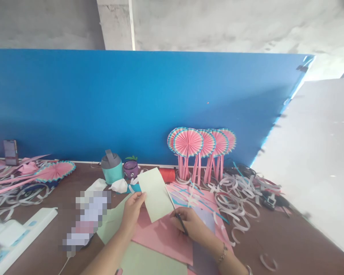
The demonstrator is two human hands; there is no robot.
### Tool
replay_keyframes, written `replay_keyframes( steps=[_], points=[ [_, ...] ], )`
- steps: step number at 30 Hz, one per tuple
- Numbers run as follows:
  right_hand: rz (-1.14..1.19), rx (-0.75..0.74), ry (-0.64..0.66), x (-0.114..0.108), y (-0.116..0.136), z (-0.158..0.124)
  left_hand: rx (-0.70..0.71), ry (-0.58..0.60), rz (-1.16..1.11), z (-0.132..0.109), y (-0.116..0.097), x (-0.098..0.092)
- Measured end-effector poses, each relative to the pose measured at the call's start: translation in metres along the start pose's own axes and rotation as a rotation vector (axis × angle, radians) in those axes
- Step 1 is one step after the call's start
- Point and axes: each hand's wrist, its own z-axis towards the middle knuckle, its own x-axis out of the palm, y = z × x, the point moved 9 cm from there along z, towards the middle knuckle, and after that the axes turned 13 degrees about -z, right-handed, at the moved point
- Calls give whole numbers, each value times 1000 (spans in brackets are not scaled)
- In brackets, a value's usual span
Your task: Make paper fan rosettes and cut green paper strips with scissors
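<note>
My left hand (134, 209) pinches the left edge of a pale green sheet of paper (156, 193), which is tilted up above the desk. In my right hand (190, 223) is a pair of dark-handled scissors (181, 224), its blades at the sheet's right edge. Whether the blades are apart I cannot tell. Beneath both hands lie a pink sheet (163, 236), a green sheet (151, 261) and a lavender sheet (205, 221). Thin pink, white and blue paper strips (193, 196) are scattered just beyond my right hand.
Several pink pleated paper fans (188, 142) stand against the blue partition (132, 103). Curled white strips (235, 198) pile up on the right. A teal cup (112, 170), a purple pot (131, 169), a blurred-out phone-like object (87, 221) and a power strip (31, 235) sit on the left.
</note>
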Motion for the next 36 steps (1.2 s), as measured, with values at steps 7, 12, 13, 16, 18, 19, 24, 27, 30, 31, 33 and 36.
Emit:
replay_keyframes(
  steps=[7, 12, 13, 16, 18, 19, 24, 27, 30, 31, 33, 36],
  points=[
    [-35, 24, 1, 0, -4, 1, 9, 17, 19, 1, 0, 0],
    [-37, 32, -4, -1, -2, 0, -12, 28, -12, 1, 4, 1],
    [-40, 36, -8, -1, -1, -1, -17, 29, -20, 1, 4, 1],
    [-58, 43, -9, -2, 1, -2, -32, 25, -21, 2, 7, -1],
    [-61, 44, -8, -1, 0, -1, -17, 24, -6, 3, 7, -3],
    [-52, 43, -7, -1, -1, -1, -8, 26, 1, 4, 8, -3],
    [32, 22, 29, 6, -4, 2, -30, 73, -16, 6, 13, -1],
    [67, -17, 24, 6, 0, 2, -62, 81, -28, 6, 17, 1],
    [96, -34, 24, 6, 3, 2, -89, 97, -21, 5, 20, 4],
    [104, -35, 25, 6, 3, 3, -92, 108, -17, 4, 20, 6],
    [115, -30, 21, 6, 0, 4, -99, 135, -15, 3, 20, 9],
    [114, -7, 13, 6, -6, 6, -122, 168, -14, 0, 21, 14]
  ],
)
